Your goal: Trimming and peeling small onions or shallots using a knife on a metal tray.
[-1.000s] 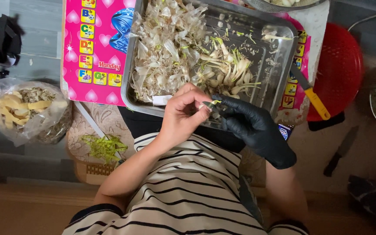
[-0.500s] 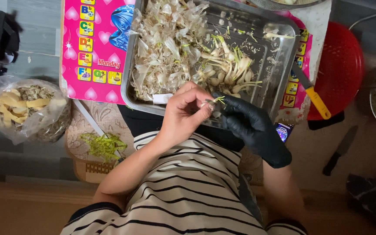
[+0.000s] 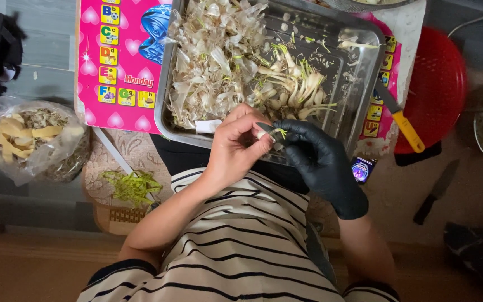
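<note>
My bare left hand (image 3: pixel 236 148) pinches a small pale bulb (image 3: pixel 263 134) with a green sprout, just in front of the near edge of a metal tray (image 3: pixel 364 84). My right hand (image 3: pixel 314 154), in a black glove, grips a small dark-bladed knife (image 3: pixel 265 127) with its tip against the bulb. Both hands meet over my lap, above my striped shirt. The tray holds a heap of dry papery skins (image 3: pixel 213 61) on its left side. A cluster of pale sprouted bulbs (image 3: pixel 294 92) lies in its middle.
A yellow-handled knife (image 3: pixel 406 128) rests at the tray's right edge. A red colander (image 3: pixel 437 84) stands to the right, and a dark knife (image 3: pixel 436 193) lies on the floor. At left are a plastic bag of scraps (image 3: pixel 29 140), green trimmings (image 3: pixel 132 185) and a pink mat (image 3: pixel 118 61). A phone (image 3: pixel 361 169) lies near my right wrist.
My two hands stay together on the bulb. The fingers have shifted slightly and the green sprout now shows between them.
</note>
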